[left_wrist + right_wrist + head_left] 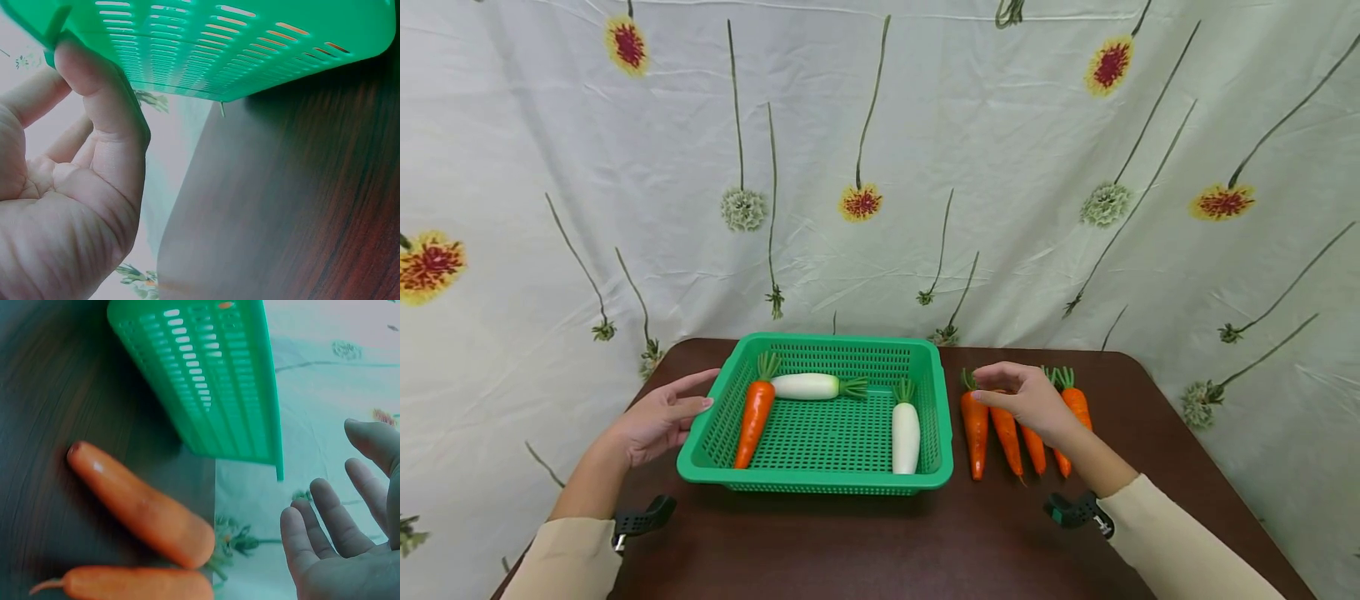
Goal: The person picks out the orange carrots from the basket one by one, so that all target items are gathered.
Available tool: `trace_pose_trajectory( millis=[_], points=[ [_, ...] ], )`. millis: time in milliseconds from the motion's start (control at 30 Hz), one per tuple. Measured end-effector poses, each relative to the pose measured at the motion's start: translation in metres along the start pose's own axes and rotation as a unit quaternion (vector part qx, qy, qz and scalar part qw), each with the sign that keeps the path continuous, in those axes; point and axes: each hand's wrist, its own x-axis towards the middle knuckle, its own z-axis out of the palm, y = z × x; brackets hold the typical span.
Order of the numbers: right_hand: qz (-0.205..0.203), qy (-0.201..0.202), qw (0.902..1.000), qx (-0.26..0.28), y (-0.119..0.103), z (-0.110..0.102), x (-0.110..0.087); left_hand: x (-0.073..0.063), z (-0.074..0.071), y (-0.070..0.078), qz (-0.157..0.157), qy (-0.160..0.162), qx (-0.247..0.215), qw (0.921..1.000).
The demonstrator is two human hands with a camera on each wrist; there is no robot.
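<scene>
A green plastic basket (816, 478) holds a carrot (755, 421) at its left, a white radish (805, 386) lying crosswise along the back and another white radish (906, 437) lengthwise at the right. My left hand (658, 421) is at the basket's left rim; in the left wrist view the thumb (87, 69) appears to touch the rim, fingers loosely extended. My right hand (1026, 400) hovers right of the basket over a row of several carrots (975, 433), partly covering them. In the right wrist view its fingers (334, 515) are spread, holding nothing.
The dark brown wooden table (880, 542) bears the basket and carrots. Behind it hangs a pale cloth (805, 275) printed with flowers. Each wrist wears a black strap (643, 518).
</scene>
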Motion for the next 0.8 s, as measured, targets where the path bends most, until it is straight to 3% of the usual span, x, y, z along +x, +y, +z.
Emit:
trace_pose_trajectory(
  millis=[300,533,800],
  points=[
    [-0.022,-0.038,0.9988,0.02,-0.021,0.021,0.007,0.001,-0.001,-0.001,0.002,-0.002,-0.007,1.0],
    [-0.012,-0.069,0.9972,0.027,-0.027,0.035,0.016,0.0,-0.001,-0.002,0.006,-0.01,-0.003,0.9999],
    [0.004,-0.1,0.9944,0.034,-0.041,0.048,0.028,0.0,0.0,0.0,0.001,0.003,0.002,1.0]
  ],
)
